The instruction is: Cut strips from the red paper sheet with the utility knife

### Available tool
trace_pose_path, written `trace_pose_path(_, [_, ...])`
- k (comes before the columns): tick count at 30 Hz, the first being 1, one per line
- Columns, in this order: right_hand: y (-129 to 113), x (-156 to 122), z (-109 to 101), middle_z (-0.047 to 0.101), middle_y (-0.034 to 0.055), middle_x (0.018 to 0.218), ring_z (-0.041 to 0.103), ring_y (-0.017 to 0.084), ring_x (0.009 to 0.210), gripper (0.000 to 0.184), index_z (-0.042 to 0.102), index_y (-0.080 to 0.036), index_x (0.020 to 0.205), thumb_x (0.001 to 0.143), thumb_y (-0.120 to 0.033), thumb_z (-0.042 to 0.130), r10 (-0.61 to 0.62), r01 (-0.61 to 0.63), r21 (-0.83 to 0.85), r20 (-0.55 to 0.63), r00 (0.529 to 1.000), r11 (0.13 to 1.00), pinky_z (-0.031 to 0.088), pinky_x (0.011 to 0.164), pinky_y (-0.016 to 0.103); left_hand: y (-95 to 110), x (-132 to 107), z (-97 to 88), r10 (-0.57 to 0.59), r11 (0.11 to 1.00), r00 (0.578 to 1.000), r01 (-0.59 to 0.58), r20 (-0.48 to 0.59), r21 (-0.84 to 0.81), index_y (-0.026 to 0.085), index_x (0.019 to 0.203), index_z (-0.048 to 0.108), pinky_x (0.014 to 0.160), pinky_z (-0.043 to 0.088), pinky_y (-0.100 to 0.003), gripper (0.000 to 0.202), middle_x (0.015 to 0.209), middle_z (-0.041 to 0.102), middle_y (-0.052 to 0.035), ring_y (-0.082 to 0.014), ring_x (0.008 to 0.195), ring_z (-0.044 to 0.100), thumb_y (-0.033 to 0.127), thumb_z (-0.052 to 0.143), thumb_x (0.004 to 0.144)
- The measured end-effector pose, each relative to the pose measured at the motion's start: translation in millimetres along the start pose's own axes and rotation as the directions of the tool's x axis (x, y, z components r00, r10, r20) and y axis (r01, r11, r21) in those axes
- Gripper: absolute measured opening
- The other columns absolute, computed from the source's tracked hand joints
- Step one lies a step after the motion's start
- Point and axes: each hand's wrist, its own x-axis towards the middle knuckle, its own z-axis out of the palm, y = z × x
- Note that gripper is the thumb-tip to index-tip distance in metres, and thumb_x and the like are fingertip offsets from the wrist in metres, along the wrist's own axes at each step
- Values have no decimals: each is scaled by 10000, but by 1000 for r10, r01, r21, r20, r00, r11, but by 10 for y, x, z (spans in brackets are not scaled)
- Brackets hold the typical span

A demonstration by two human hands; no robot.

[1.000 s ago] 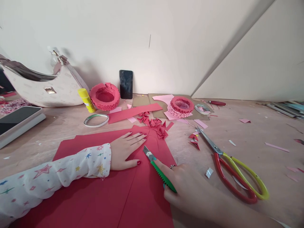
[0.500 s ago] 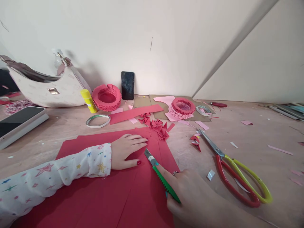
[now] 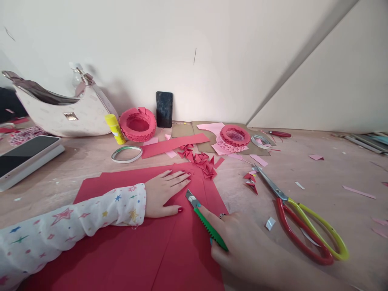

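Note:
My left hand (image 3: 163,193), with red nails and a star-patterned sleeve, lies flat on large stacked sheets of red paper (image 3: 130,250). Its fingers point up to the right and the thumb is apart from them. In my right hand (image 3: 239,238), which has teal nails and a ring, is a green box cutter (image 3: 210,228), its index finger stretched along the top. The blade (image 3: 190,197) is out, tip at the paper just right of the left fingers; whether it touches is hard to tell. Small folded red paper pieces (image 3: 203,161) are heaped beyond the fingertips.
Scissors (image 3: 283,198) lie at the right amid paper scraps. Behind are a red paper ring (image 3: 138,124), a pink-red one (image 3: 234,137), a yellow glue stick (image 3: 115,129), a tape roll (image 3: 126,154) and an upright phone (image 3: 164,109). A handbag (image 3: 66,113) stands at left.
The whole view has shifted a little to the right. My left hand has slid slightly right and down, and the box cutter's handle end has moved slightly up and left.

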Motion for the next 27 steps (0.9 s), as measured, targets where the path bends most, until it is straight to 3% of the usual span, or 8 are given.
trace_pose_path(12, [55,-24,18,526,-27,526,402,101,437,572,382,-185,1188,619,-127,396,9,-11,-32,-40,999,999,116,453,256,18,1,-28,-5,1000,1000,5,10,-10,153,1328,134,1020,76,-414,698,1370,188,-92,-247,1252,155,499,360,766])
trace_pose_path(22, [78,30,29,546,-23,547,414,113,449,654,273,-200,1271,629,-167,394,14,-18,-78,-57,998,997,105,459,261,30,6,-32,-12,1000,1000,12,11,14,159,1328,136,1017,94,-412,694,1371,190,-85,-247,1251,159,503,353,766])
trace_pose_path(27, [99,21,24,558,-14,548,404,113,446,586,343,-194,1227,643,-163,384,34,-39,-103,-52,998,994,110,465,266,27,0,-20,-6,1000,1000,6,-1,17,163,1326,145,1014,91,-409,680,1370,193,-88,-248,1250,160,506,340,772])
